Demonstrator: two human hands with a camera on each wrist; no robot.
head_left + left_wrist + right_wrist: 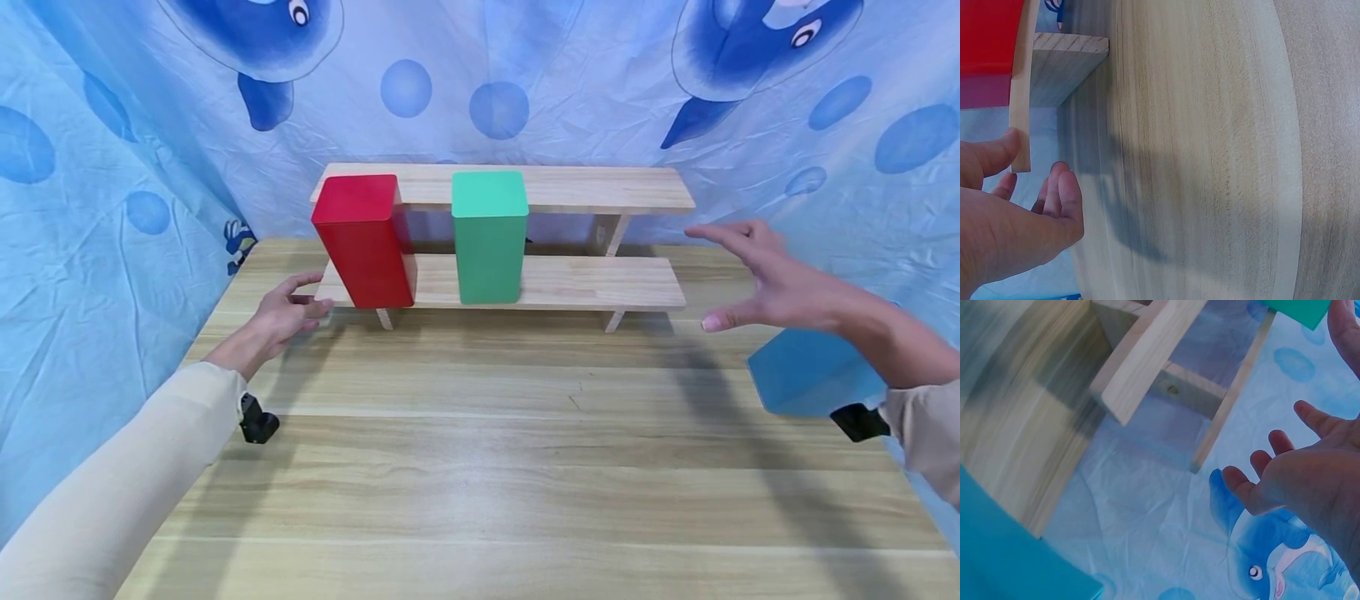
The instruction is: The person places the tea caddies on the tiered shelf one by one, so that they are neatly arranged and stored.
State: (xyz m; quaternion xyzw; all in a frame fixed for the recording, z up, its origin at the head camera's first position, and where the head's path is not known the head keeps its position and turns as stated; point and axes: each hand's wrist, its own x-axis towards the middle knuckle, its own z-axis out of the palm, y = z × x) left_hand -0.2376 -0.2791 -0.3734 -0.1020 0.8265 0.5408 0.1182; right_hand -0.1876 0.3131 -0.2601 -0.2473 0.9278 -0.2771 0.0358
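A two-tier wooden shelf (600, 282) stands at the back of the table. On its lower board are a tall red box (367, 258), tilted in this view, and an upright green box (490, 250) to its right. At the board's left end is my left hand (281, 318); in the left wrist view its thumb (1000, 153) is right at the board's edge, the other fingers apart below. My right hand (787, 279) hovers beyond the shelf's right end, thumb and fingers spread wide, holding nothing. Below that forearm sits a blue box (810, 375), partly hidden by it.
A blue cloth (465, 50) with dolphin and bubble prints hangs behind the shelf and on both sides of the table. The wood-grain table (465, 467) extends in front of the shelf. Small black devices (257, 419) are worn at both wrists.
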